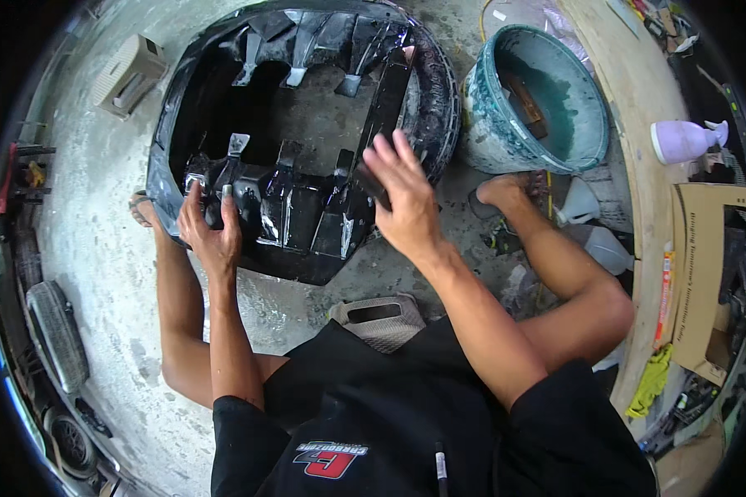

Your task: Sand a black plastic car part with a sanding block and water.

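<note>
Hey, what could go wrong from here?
The small dark block under the right hand might skid on the glossy black openwork frame. The frame could shift under the left hand, which touches only its near-left part. The round teal-stained bucket close beside it might get bumped.

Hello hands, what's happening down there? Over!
Left hand touching black frame. Right hand holding dark block over it. Bucket right of frame, not blocking hands.

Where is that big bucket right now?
In the head view, the bucket stands at upper right, just right of the black frame and beyond the person's right foot.
</note>
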`<state>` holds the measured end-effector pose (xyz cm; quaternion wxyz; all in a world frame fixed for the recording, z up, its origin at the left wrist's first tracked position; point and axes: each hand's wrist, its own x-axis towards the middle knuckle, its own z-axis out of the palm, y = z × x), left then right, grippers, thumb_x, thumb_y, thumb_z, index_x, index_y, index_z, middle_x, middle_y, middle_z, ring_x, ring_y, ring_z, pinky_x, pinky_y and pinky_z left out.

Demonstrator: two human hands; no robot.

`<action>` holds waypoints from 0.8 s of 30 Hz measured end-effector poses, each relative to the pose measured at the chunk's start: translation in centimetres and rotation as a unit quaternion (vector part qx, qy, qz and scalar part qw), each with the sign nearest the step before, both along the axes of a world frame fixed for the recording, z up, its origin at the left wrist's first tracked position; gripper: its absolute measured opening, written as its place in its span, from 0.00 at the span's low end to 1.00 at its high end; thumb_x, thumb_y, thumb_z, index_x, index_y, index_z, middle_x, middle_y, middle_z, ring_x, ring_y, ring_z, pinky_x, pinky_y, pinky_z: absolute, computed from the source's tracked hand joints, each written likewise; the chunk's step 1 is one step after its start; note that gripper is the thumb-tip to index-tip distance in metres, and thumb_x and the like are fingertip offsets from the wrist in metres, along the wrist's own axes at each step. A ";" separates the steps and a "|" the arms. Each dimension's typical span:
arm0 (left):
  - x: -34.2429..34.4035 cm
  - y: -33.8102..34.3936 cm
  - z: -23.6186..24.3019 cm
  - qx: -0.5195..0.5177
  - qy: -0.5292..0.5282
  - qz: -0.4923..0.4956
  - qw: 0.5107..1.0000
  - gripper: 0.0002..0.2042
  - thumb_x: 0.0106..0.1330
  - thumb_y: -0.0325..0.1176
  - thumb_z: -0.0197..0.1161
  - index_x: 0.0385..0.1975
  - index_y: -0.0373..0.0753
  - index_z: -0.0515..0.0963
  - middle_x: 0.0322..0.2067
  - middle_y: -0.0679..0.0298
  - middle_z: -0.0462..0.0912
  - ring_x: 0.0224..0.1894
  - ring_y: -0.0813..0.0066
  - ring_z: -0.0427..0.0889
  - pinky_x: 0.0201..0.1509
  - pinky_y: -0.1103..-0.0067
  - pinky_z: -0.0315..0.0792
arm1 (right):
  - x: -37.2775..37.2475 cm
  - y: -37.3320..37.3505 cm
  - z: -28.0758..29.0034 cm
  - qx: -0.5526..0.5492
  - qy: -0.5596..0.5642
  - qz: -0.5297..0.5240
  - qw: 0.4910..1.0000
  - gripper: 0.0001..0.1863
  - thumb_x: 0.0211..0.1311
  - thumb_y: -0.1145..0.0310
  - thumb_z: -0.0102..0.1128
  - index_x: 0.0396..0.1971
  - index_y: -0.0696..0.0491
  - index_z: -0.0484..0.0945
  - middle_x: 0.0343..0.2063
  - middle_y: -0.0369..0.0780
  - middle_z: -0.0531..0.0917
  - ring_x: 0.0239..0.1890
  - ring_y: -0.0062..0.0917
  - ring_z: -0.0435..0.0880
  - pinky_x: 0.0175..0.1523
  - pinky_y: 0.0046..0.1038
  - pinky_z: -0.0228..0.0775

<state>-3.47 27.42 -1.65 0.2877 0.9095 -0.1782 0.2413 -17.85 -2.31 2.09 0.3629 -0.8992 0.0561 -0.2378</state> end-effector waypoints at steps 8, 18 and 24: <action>-0.3 -1.1 -3.0 0.034 0.019 0.086 0.996 0.34 0.76 0.55 0.57 0.77 0.43 0.65 0.74 0.58 0.71 0.78 0.54 0.61 0.80 0.50 0.42 | 0.3 0.1 -1.9 -0.098 0.034 -0.020 0.994 0.30 0.66 0.77 0.65 0.69 0.59 0.72 0.70 0.56 0.73 0.75 0.60 0.65 0.77 0.48 0.61; 0.0 -1.4 -2.6 0.071 0.034 0.096 0.992 0.33 0.74 0.59 0.58 0.76 0.54 0.69 0.77 0.64 0.67 0.81 0.59 0.59 0.82 0.45 0.43 | 3.2 -1.6 0.1 -0.140 0.049 0.010 0.989 0.30 0.71 0.76 0.61 0.73 0.57 0.70 0.75 0.56 0.67 0.78 0.57 0.60 0.79 0.48 0.59; -0.3 -1.4 -2.5 0.082 0.049 0.112 0.989 0.33 0.74 0.59 0.59 0.76 0.55 0.69 0.77 0.66 0.66 0.81 0.59 0.58 0.82 0.45 0.42 | 0.8 -1.4 -1.4 -0.125 0.025 0.081 0.989 0.32 0.68 0.78 0.62 0.73 0.58 0.71 0.74 0.56 0.68 0.79 0.55 0.59 0.80 0.47 0.55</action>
